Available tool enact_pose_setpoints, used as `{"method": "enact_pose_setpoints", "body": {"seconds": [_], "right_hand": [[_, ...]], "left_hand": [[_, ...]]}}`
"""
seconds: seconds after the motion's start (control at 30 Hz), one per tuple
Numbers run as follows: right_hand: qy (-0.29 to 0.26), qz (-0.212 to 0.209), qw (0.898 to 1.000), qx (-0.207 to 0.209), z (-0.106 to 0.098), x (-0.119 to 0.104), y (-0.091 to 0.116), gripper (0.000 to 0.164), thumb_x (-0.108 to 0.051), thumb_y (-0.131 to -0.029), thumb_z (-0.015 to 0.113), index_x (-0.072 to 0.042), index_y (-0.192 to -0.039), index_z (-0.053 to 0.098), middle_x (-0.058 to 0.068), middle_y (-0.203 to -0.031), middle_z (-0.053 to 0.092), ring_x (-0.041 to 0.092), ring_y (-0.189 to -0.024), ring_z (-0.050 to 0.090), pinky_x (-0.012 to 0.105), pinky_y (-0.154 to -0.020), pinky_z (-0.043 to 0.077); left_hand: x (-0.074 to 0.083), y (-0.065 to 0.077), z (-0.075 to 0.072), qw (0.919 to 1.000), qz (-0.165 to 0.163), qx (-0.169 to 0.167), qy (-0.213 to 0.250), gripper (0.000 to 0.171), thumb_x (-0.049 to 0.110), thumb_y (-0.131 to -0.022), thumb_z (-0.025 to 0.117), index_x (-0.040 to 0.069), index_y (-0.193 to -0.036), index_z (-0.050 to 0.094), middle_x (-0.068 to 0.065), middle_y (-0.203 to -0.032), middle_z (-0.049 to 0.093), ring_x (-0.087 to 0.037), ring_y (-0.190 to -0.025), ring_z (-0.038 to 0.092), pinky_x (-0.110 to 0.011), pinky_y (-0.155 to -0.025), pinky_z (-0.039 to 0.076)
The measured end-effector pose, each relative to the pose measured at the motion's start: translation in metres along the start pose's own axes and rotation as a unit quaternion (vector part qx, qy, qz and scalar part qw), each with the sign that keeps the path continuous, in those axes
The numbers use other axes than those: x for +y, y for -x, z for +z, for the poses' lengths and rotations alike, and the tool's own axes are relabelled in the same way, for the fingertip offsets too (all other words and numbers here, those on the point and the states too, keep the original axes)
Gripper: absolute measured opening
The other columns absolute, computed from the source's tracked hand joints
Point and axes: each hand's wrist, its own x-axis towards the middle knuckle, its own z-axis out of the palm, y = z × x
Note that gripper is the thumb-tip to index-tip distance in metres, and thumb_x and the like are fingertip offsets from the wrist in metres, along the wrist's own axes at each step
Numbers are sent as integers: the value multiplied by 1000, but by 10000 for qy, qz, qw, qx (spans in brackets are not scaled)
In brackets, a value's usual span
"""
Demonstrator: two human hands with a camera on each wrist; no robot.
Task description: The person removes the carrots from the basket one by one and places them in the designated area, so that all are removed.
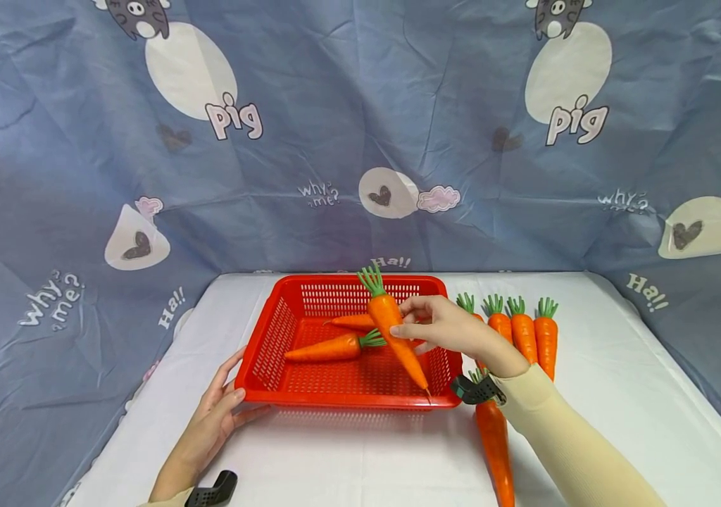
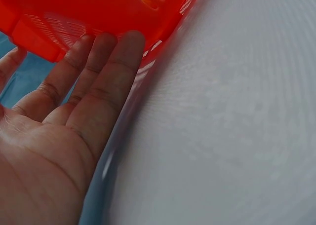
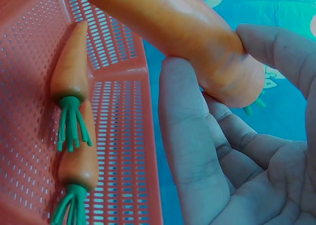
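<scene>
My right hand (image 1: 436,325) pinches an orange carrot (image 1: 392,324) with green stalks between thumb and fingers. It is held slanted over the red basket (image 1: 348,403), stalks up and tip toward the near rim. In the right wrist view, the fingertips press either side of the carrot (image 3: 217,52) near its thick end. Two more carrots lie inside the basket, a nearer one (image 1: 325,348) and a farther one (image 1: 353,322) partly hidden by the held carrot. My left hand (image 1: 211,419) rests against the basket's near left corner; its fingers (image 2: 106,82) stretch out straight along the red plastic.
Right of the basket, several carrots (image 1: 546,338) lie in a row on the white table (image 1: 627,394), partly behind my right forearm. Another carrot (image 1: 496,451) lies nearer, below that wrist. A blue printed cloth (image 1: 310,141) hangs behind the table.
</scene>
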Motion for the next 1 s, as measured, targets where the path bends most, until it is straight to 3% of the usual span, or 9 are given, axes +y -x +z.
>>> {"method": "enact_pose_setpoints", "body": {"seconds": [0.43,0.7,1.0], "right_hand": [[-151,16,9995,276,-3,5,17,43,-24,-97,78,0,-129,63,12,-109,64,20,-96,70,43,-78,68],[-265,-92,9992,282,-5,8,29,42,-22,-99,77,5,-127,62,13,-107,66,21,-91,72,42,-77,68],[-212,138,9986,462,-5,11,44,48,-28,-98,79,3,-130,61,13,-109,63,22,-92,72,38,-79,67]], "left_hand": [[-3,-1,-2,10000,31,-68,60,67,13,-114,42,25,-173,14,8,-150,56,-12,-131,68,-37,-101,62],[-1,-1,-1,9999,-4,-72,72,67,14,-114,43,26,-173,14,8,-151,57,-13,-132,68,-36,-101,61],[-1,-1,-1,10000,20,-70,19,67,13,-114,43,25,-173,14,9,-151,56,-14,-131,69,-36,-101,62]]}}
